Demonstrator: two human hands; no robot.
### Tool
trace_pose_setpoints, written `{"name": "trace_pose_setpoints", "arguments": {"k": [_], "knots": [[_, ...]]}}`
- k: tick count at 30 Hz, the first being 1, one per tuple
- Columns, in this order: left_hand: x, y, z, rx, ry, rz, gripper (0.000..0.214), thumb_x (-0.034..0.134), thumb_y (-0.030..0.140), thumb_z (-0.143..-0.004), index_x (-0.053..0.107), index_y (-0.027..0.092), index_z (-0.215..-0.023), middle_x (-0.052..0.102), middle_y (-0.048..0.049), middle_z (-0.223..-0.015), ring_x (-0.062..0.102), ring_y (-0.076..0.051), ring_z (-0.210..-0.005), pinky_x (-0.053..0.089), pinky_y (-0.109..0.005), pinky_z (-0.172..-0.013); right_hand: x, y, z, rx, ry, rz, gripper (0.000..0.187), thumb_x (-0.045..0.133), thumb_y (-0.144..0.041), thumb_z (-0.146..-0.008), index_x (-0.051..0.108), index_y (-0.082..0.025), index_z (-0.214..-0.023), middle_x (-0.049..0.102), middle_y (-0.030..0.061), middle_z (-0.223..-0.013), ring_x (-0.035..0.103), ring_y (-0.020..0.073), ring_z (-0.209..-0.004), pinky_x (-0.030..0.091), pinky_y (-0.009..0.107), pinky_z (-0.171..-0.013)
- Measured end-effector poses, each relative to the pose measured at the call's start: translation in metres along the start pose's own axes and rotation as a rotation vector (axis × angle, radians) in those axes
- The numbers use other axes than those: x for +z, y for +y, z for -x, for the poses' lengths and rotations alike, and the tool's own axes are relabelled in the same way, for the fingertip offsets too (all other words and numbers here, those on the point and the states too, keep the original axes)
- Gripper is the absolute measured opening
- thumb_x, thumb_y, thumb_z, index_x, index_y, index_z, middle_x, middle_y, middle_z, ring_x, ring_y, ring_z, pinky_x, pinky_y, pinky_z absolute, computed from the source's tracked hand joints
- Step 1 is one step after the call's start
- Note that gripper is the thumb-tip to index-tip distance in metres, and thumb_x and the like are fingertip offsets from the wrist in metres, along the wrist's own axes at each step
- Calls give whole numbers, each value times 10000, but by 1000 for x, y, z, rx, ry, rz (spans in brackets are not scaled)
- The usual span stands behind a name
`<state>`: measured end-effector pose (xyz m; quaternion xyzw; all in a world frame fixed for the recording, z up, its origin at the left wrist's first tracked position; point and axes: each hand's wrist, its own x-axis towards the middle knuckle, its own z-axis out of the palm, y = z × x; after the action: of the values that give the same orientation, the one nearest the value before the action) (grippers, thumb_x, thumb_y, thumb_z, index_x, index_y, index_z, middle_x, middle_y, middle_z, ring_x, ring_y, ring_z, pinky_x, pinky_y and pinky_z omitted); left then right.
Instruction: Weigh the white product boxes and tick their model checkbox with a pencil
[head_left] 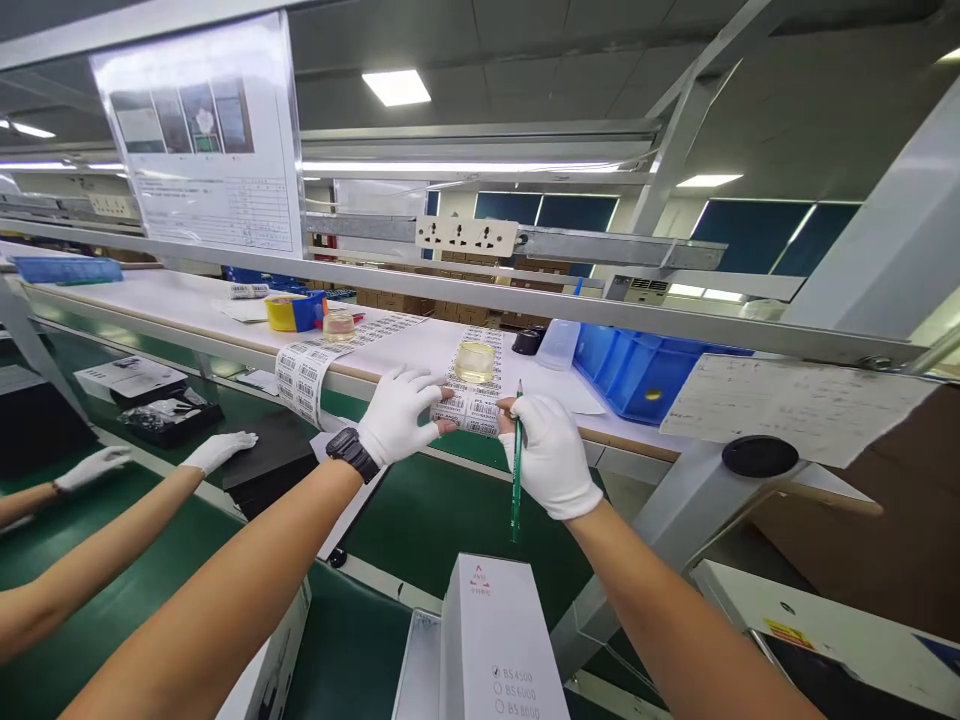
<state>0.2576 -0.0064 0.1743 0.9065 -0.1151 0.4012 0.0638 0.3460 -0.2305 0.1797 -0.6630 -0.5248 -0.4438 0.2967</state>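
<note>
A long white strip of printed barcode labels (471, 405) hangs over the front edge of the pale upper shelf (187, 300), and both gloved hands meet at its free end. The left hand (397, 415), in a white cotton glove with a black wristwatch (351, 453) just behind it, pinches the strip's left edge between thumb and fingers, apparently to keep the curling paper flat. The right hand (551, 455), gloved the same way, is closed on the strip's right edge and also keeps a slim green pencil (516, 470) tucked against the palm, point down, so it stays ready without being put aside. A small clear round jar of yellowish liquid (475, 361) stands on the strip farther back, seemingly as a weight that stops it sliding off. A second strip of barcode labels (304, 378) droops over the edge to the left. Beside the jar sits a blue plastic bin (637, 375). Below, a tall white carton with tick-box model marks (499, 640) stands upright on the green conveyor belt (427, 520). At far left a co-worker's gloved hands (217, 450) rest on dark flat packages.
</note>
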Motion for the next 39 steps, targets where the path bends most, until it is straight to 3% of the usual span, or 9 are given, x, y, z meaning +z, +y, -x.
{"name": "trace_pose_setpoints", "arguments": {"k": [5, 12, 18, 24, 26, 29, 34, 36, 39], "knots": [[2, -2, -11, 17, -3, -43, 365, 408, 416, -989, 693, 212, -1090, 706, -52, -1245, 637, -258, -1079, 456, -446, -887, 5, 2, -4, 23, -115, 96, 186, 498, -253, -992, 652, -152, -965, 693, 78, -910, 600, 253, -870, 423, 376, -782], [14, -7, -9, 68, 125, 1, 197, 602, 354, -905, 703, 219, -1006, 737, -34, -1167, 653, -235, -1056, 469, -413, -857, 14, -9, -15, -59, -123, 264, 211, 566, -324, -975, 679, -147, -962, 658, 97, -873, 548, 267, -924, 380, 384, -810], [17, -2, -9, 15, 141, 10, 163, 641, 340, -873, 701, 221, -966, 744, -33, -1127, 659, -236, -1029, 470, -416, -847, 24, -10, -20, -214, -91, 394, 178, 531, -156, -934, 691, -152, -855, 604, 93, -776, 518, 258, -896, 365, 373, -764], [1, -6, -10, 33, 20, -10, 440, 767, 441, -741, 680, 184, -1087, 725, -81, -1155, 649, -301, -1088, 505, -467, -893, 14, -26, -14, -259, 24, 238, 201, 497, -106, -933, 687, -169, -912, 635, 81, -799, 573, 229, -869, 395, 345, -715], [-5, -4, 1, 53, 6, -28, 638, 812, 441, -688, 626, 143, -1220, 661, -131, -1301, 573, -352, -1246, 482, -515, -1018, 1, -38, 4, -137, 109, 41, 166, 521, -110, -952, 671, -181, -958, 666, 62, -839, 606, 201, -842, 436, 332, -726], [-6, 23, 44, -46, 55, -1, 674, 751, 414, -779, 530, 134, -1350, 550, -163, -1447, 429, -355, -1420, 414, -544, -1149, -26, -52, 53, 293, 185, -195, 63, 609, -178, -941, 669, -197, -935, 683, 25, -840, 630, 163, -753, 493, 300, -724], [10, 130, 175, -169, -132, 206, 545, 471, 515, -968, 461, 233, -1435, 536, -123, -1472, 454, -283, -1420, 516, -513, -1084, -78, -60, 160, 1070, 15, -192, 272, 642, -433, -880, 682, -174, -811, 672, 45, -724, 629, 209, -663, 521, 317, -642], [21, 176, 219, -69, -114, 283, 595, 354, 607, -977, 459, 258, -1448, 601, -123, -1394, 515, -273, -1370, 556, -471, -1043, -91, -58, 194, 1246, -56, -173, 318, 648, -480, -848, 683, -166, -808, 675, 63, -723, 634, 231, -678, 533, 336, -658], [38, 224, 258, -72, -162, 277, 416, 540, 495, -947, 570, 361, -1340, 729, -36, -1141, 681, -192, -1127, 614, -323, -939, -98, -55, 223, 1360, -102, -207, 332, 659, -502, -816, 684, -171, -814, 680, 69, -756, 635, 241, -715, 539, 341, -692]]}}
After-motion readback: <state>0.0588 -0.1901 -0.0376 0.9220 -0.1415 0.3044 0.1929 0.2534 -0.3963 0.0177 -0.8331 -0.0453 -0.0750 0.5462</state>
